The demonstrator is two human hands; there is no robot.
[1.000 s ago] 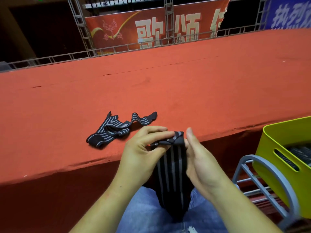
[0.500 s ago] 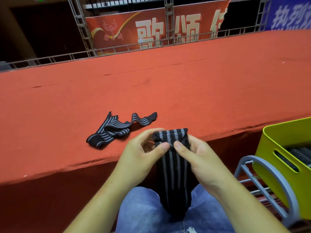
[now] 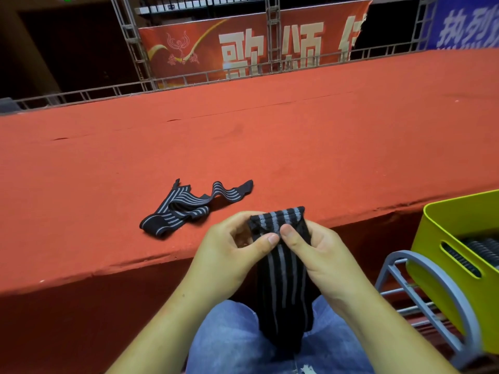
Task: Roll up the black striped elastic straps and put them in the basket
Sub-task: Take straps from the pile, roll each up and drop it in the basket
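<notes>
A black elastic strap with grey stripes (image 3: 283, 287) hangs down over my lap, its top end folded over. My left hand (image 3: 229, 255) and my right hand (image 3: 321, 252) both pinch that folded end, thumbs meeting on the front and fingers curled behind it. A second striped strap (image 3: 186, 207) lies crumpled and unrolled on the red carpeted platform (image 3: 297, 147), just left of my hands. The yellow-green basket (image 3: 442, 230) stands at the right edge, with dark rolled straps (image 3: 483, 252) inside.
The basket sits on a grey metal rack (image 3: 421, 290) beside my right knee. The platform's front edge runs just beyond my hands. Metal trusses and a red banner (image 3: 248, 44) stand behind the platform.
My thumbs have come onto the front of the strap's top end, which has turned over from a bunched fold to a flat folded edge facing me. The loose strap has not moved.
</notes>
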